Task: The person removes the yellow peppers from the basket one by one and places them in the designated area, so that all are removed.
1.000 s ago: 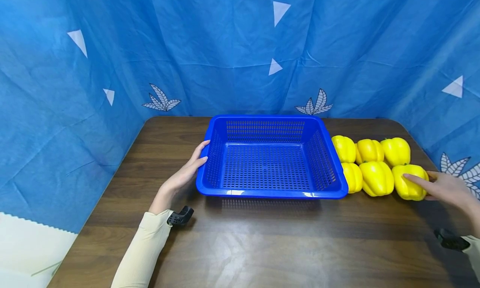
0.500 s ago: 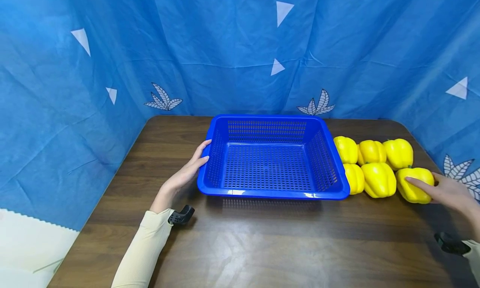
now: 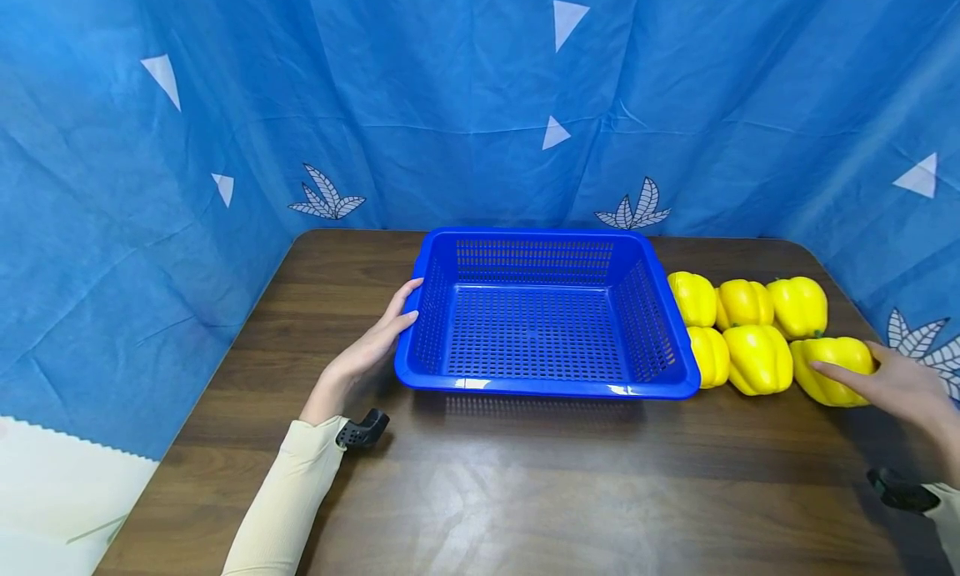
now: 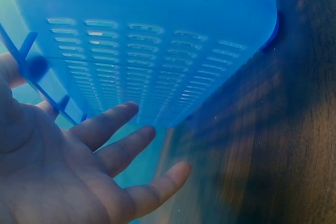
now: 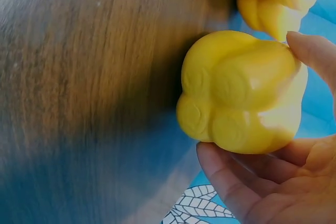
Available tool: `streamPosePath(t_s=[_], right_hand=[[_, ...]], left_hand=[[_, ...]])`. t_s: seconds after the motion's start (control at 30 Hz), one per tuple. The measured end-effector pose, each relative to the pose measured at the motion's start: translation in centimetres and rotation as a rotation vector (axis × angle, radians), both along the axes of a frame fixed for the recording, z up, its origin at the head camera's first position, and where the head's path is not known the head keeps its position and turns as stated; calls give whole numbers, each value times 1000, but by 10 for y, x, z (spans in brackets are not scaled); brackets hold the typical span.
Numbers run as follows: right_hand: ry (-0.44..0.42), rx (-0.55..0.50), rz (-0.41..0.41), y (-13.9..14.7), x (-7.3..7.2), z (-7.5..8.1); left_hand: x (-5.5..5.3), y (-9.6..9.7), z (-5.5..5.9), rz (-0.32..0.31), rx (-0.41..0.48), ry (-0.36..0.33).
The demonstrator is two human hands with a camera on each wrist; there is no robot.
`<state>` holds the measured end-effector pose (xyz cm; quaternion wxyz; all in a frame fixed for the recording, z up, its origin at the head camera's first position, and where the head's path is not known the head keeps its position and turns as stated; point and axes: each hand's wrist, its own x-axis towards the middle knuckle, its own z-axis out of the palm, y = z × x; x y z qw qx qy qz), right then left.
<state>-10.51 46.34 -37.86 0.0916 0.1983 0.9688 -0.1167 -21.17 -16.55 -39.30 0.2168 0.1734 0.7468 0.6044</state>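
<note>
In the head view my right hand grips a yellow bell pepper at the right end of the front row. The right wrist view shows the lobed bottom of that bell pepper, with my thumb on one side and fingers curled along the other. My left hand holds the left rim of a blue plastic basket. Thumb and index finger lie over the rim, and in the left wrist view the other fingers spread below it, near the slotted wall. Nothing lies inside the basket.
Several more yellow bell peppers stand in two rows right of the basket, the nearest ones partly behind its rim. A brown wooden table bears everything. Blue cloth hangs along the back and sides.
My right hand has shifted the bell pepper slightly right and toward me, tilting it away from its neighbours. The left hand and the basket keep their places.
</note>
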Motion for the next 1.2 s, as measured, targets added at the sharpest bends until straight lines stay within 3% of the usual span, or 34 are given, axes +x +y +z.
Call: streamPosePath(t_s=[0.3,0.67,1.0,1.2], right_hand=[[18,-33,35,-3,-1,0],[66,-37,24,7,-6,-20],[71,-47,57,-11,2,-2],[56,-47,63,-13,2,0]], left_hand=[[1,-1,1,-1,4,1],[1,-1,0,-7,25,-6],[0,-1,0,-8,15,-6],[0,-1,1,-8,13,-7]])
